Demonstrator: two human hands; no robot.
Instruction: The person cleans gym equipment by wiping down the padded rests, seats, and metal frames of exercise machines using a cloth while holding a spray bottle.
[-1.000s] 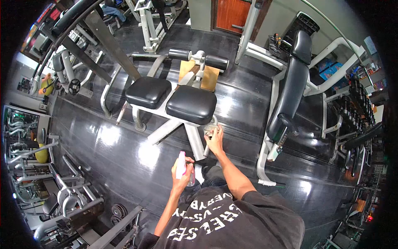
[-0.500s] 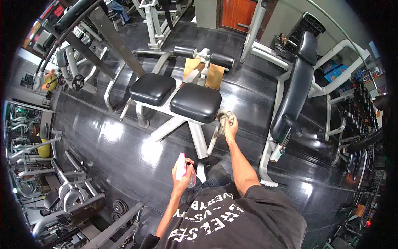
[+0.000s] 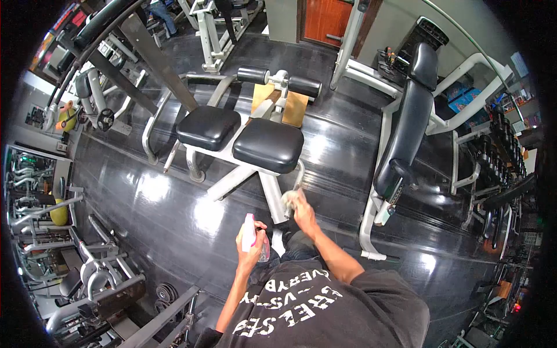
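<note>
My left hand (image 3: 246, 254) is wrapped round a spray bottle (image 3: 249, 227) with a white and pink head and a clear body, held in front of my torso. In my right hand (image 3: 304, 216) is a bunched pale cloth (image 3: 292, 199). The cloth covers part of the grey side handle (image 3: 301, 174), below the near black seat pad (image 3: 268, 145) of a grey-framed gym machine. A second black pad (image 3: 209, 126) adjoins it. Behind the pads are black foam rollers (image 3: 253, 75).
To the right stands a black padded bench (image 3: 406, 133) on a grey frame, with a dumbbell rack (image 3: 499, 148) beyond it. More machines (image 3: 98, 278) line the left side. A wooden door (image 3: 328, 22) is at the back, and a person's leg (image 3: 164, 17) shows at the far top left.
My right hand has moved down and toward me with the cloth, from the handle's upper part beside the seat to its lower end. The left hand keeps the spray bottle in nearly the same place.
</note>
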